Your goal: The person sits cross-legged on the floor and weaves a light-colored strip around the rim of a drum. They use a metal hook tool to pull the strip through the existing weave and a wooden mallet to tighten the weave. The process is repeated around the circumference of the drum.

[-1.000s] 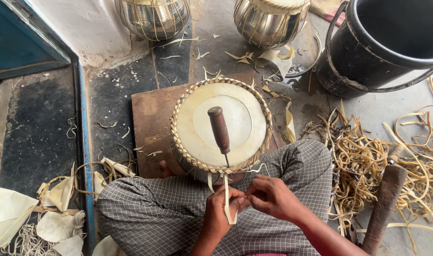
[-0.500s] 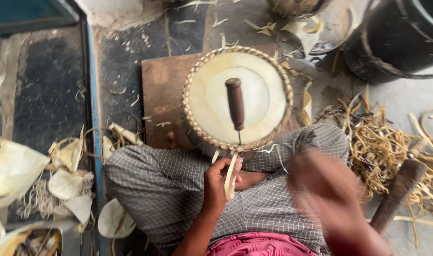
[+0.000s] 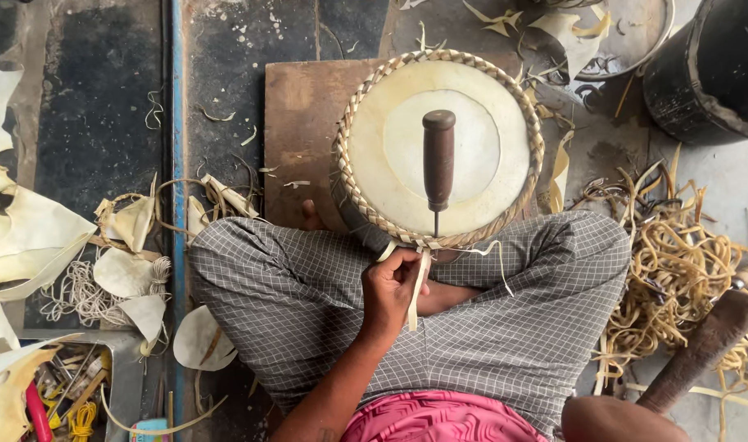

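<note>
A round drum with a pale skin head and a braided rim lies between my crossed legs on a wooden board. An awl with a dark wooden handle rests on the head, its metal tip at the near rim. My left hand is closed on a pale leather strip that hangs down from the near rim. My right hand is out of sight; only a bit of arm shows at the bottom edge.
A dark wooden club lies at the right on a tangle of pale strips. A black bucket stands at the back right. Hide scraps, string and a tray of small tools lie at the left.
My right hand let go of the strip and swept off to the lower right, out of view. The left hand keeps its hold. The camera has moved closer over the drum.
</note>
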